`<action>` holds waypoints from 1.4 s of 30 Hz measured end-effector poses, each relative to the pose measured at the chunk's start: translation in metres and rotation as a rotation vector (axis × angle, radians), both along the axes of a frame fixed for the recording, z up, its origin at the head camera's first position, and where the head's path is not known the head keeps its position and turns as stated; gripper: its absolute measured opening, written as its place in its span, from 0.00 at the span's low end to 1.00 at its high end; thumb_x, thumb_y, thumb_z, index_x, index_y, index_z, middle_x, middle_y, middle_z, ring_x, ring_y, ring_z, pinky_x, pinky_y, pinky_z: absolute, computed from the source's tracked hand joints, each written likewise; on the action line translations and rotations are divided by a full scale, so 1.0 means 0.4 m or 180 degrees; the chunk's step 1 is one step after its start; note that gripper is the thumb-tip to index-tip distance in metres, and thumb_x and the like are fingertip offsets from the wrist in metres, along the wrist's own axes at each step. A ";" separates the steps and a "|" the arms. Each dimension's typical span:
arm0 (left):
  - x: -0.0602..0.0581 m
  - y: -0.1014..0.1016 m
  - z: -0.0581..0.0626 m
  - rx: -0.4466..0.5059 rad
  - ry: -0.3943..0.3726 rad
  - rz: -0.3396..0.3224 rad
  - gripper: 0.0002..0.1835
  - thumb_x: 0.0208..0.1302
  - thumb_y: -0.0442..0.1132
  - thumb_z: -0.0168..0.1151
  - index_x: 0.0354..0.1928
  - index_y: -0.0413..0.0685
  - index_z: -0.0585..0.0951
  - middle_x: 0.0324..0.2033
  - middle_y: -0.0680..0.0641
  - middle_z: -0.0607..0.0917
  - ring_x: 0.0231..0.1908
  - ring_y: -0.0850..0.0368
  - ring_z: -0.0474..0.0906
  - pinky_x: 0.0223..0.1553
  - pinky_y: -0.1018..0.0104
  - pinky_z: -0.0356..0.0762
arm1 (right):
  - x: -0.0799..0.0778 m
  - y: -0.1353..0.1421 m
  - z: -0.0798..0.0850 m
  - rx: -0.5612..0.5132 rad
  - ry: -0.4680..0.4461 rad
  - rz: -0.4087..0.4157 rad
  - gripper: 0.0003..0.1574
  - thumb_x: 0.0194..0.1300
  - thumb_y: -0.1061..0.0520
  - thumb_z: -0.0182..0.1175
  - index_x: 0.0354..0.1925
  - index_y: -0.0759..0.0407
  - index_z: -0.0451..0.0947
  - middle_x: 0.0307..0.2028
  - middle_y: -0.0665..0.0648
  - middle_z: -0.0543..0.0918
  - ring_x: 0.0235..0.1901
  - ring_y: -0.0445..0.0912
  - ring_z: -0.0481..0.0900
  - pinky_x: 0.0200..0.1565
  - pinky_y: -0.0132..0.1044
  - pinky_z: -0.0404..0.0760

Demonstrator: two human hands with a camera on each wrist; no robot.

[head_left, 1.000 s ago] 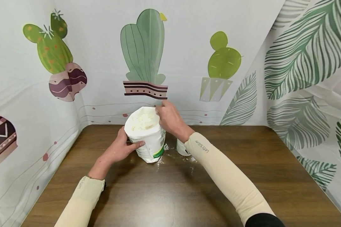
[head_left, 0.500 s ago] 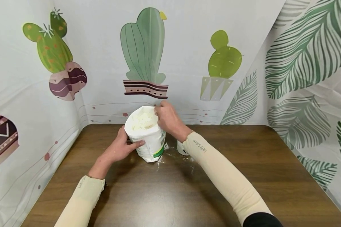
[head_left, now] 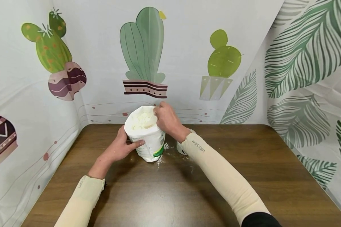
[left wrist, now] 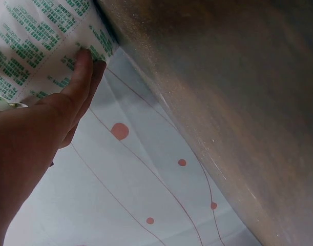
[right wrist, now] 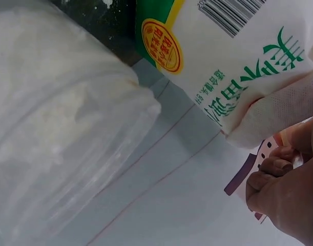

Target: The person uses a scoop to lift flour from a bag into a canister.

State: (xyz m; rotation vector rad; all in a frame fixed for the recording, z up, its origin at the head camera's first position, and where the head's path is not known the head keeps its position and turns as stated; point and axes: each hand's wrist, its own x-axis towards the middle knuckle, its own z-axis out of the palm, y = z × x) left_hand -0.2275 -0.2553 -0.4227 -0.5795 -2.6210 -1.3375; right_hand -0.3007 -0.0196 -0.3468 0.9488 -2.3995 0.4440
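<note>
A white paper flour bag point(head_left: 146, 145) with green print stands tilted on the table, its folded-down mouth showing white flour point(head_left: 142, 121). My left hand point(head_left: 120, 146) grips the bag's left side, thumb across the front; in the left wrist view that hand's fingers point(left wrist: 82, 77) lie along its printed side. My right hand point(head_left: 169, 119) is curled at the bag's right rim, around a thin utensil mostly hidden by the fingers. A pale curved edge, perhaps its spoon-like end, shows in the flour. In the right wrist view the curled right hand point(right wrist: 284, 189) is beside the bag's rim.
A translucent container point(head_left: 182, 147) stands right of the bag, partly behind my right wrist; it looms blurred in the right wrist view. Spilled flour point(head_left: 160, 161) dusts the brown table point(head_left: 164, 192). A cactus-print cloth point(head_left: 184, 63) hangs behind the table's far edge.
My right hand and forearm have shifted slightly left, at the bag's mouth. A bit more of the container's top shows behind the wrist. The left hand and bag stay put.
</note>
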 end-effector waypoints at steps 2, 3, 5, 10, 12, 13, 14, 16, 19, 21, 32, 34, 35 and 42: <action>0.000 -0.001 -0.002 -0.0020 -0.0006 0.0014 0.48 0.66 0.50 0.77 0.80 0.51 0.59 0.71 0.41 0.64 0.72 0.44 0.56 0.74 0.41 0.55 | 0.001 0.001 -0.002 -0.0049 -0.0028 0.0017 0.09 0.71 0.67 0.63 0.31 0.65 0.85 0.30 0.63 0.76 0.32 0.57 0.76 0.39 0.48 0.80; 0.000 -0.002 -0.002 -0.0027 -0.0009 0.0018 0.49 0.66 0.50 0.77 0.80 0.51 0.59 0.71 0.41 0.64 0.72 0.44 0.56 0.74 0.41 0.55 | 0.001 0.002 -0.003 -0.0076 -0.0040 0.0027 0.10 0.71 0.67 0.63 0.31 0.65 0.85 0.30 0.63 0.76 0.32 0.57 0.75 0.39 0.48 0.80; 0.000 -0.002 -0.003 -0.0037 -0.0012 0.0021 0.49 0.66 0.50 0.77 0.80 0.51 0.58 0.71 0.41 0.64 0.73 0.44 0.55 0.74 0.41 0.55 | 0.002 0.003 -0.005 -0.0130 -0.0045 0.0049 0.11 0.71 0.67 0.62 0.30 0.66 0.85 0.29 0.63 0.75 0.31 0.57 0.75 0.39 0.49 0.79; 0.001 -0.002 -0.001 -0.0047 -0.0013 0.0021 0.50 0.65 0.50 0.77 0.81 0.50 0.58 0.72 0.40 0.63 0.73 0.44 0.55 0.74 0.41 0.55 | 0.006 0.008 -0.009 -0.0227 -0.0067 0.0053 0.12 0.72 0.67 0.60 0.29 0.65 0.84 0.29 0.63 0.74 0.31 0.58 0.74 0.39 0.50 0.79; 0.002 -0.001 0.000 -0.0056 -0.0012 0.0023 0.50 0.65 0.50 0.77 0.81 0.50 0.58 0.72 0.40 0.63 0.73 0.44 0.55 0.74 0.40 0.55 | 0.008 0.011 -0.011 -0.0264 -0.0112 0.0040 0.12 0.73 0.66 0.60 0.30 0.65 0.83 0.30 0.63 0.74 0.32 0.57 0.74 0.39 0.50 0.79; 0.002 -0.001 0.000 -0.0061 -0.0010 0.0025 0.50 0.65 0.50 0.77 0.81 0.50 0.58 0.72 0.40 0.63 0.73 0.44 0.55 0.74 0.40 0.55 | 0.008 0.012 -0.012 -0.0290 -0.0137 0.0036 0.12 0.73 0.66 0.60 0.30 0.66 0.83 0.30 0.63 0.74 0.32 0.58 0.74 0.40 0.50 0.79; 0.002 -0.001 0.001 -0.0060 -0.0014 0.0022 0.50 0.66 0.50 0.77 0.81 0.50 0.58 0.72 0.40 0.63 0.73 0.44 0.55 0.74 0.40 0.55 | 0.009 0.013 -0.012 -0.0318 -0.0165 0.0036 0.12 0.73 0.66 0.60 0.30 0.66 0.84 0.30 0.63 0.74 0.33 0.58 0.75 0.40 0.50 0.79; 0.003 -0.001 0.001 -0.0063 -0.0024 0.0020 0.50 0.66 0.50 0.77 0.81 0.50 0.58 0.72 0.40 0.63 0.73 0.44 0.55 0.74 0.40 0.55 | 0.011 0.015 -0.014 -0.0379 -0.0212 0.0037 0.12 0.73 0.67 0.60 0.31 0.66 0.84 0.31 0.64 0.75 0.34 0.58 0.75 0.41 0.50 0.79; 0.002 0.000 0.001 -0.0058 -0.0033 0.0019 0.49 0.66 0.50 0.78 0.80 0.50 0.58 0.72 0.40 0.63 0.73 0.44 0.55 0.74 0.40 0.55 | 0.012 0.019 -0.017 -0.0495 -0.0262 0.0061 0.11 0.72 0.67 0.60 0.32 0.67 0.84 0.32 0.64 0.76 0.36 0.58 0.76 0.42 0.50 0.80; 0.002 0.000 0.001 -0.0057 -0.0024 0.0015 0.49 0.66 0.49 0.78 0.80 0.49 0.58 0.72 0.40 0.63 0.73 0.44 0.55 0.74 0.40 0.55 | 0.013 0.021 -0.019 -0.0572 -0.0270 0.0081 0.10 0.72 0.68 0.60 0.33 0.67 0.85 0.33 0.64 0.77 0.37 0.58 0.77 0.43 0.50 0.80; 0.001 0.001 0.004 -0.0010 0.0010 -0.0044 0.48 0.66 0.47 0.77 0.80 0.48 0.59 0.71 0.40 0.64 0.73 0.43 0.55 0.74 0.39 0.54 | 0.018 0.031 -0.025 -0.0836 -0.0356 -0.0021 0.11 0.72 0.69 0.60 0.45 0.68 0.88 0.34 0.64 0.75 0.35 0.57 0.77 0.42 0.48 0.81; 0.001 0.001 0.005 0.0000 0.0014 -0.0061 0.47 0.66 0.47 0.77 0.79 0.48 0.60 0.71 0.40 0.65 0.72 0.43 0.55 0.74 0.38 0.54 | 0.019 0.033 -0.025 -0.0880 -0.0375 -0.0052 0.13 0.73 0.70 0.59 0.48 0.68 0.88 0.34 0.64 0.75 0.35 0.57 0.76 0.41 0.48 0.81; 0.001 0.002 0.005 0.0005 0.0014 -0.0068 0.47 0.66 0.47 0.77 0.79 0.48 0.60 0.70 0.40 0.65 0.72 0.43 0.55 0.74 0.38 0.54 | 0.019 0.034 -0.025 -0.0895 -0.0390 -0.0068 0.14 0.73 0.70 0.58 0.50 0.68 0.88 0.34 0.63 0.74 0.34 0.56 0.75 0.41 0.48 0.81; 0.001 0.000 0.001 -0.0031 -0.0063 -0.0029 0.50 0.66 0.48 0.77 0.81 0.49 0.56 0.72 0.40 0.62 0.73 0.44 0.53 0.74 0.38 0.54 | 0.021 0.046 -0.023 -0.0956 -0.0433 -0.0069 0.15 0.78 0.67 0.56 0.52 0.68 0.88 0.33 0.63 0.74 0.34 0.56 0.74 0.39 0.47 0.80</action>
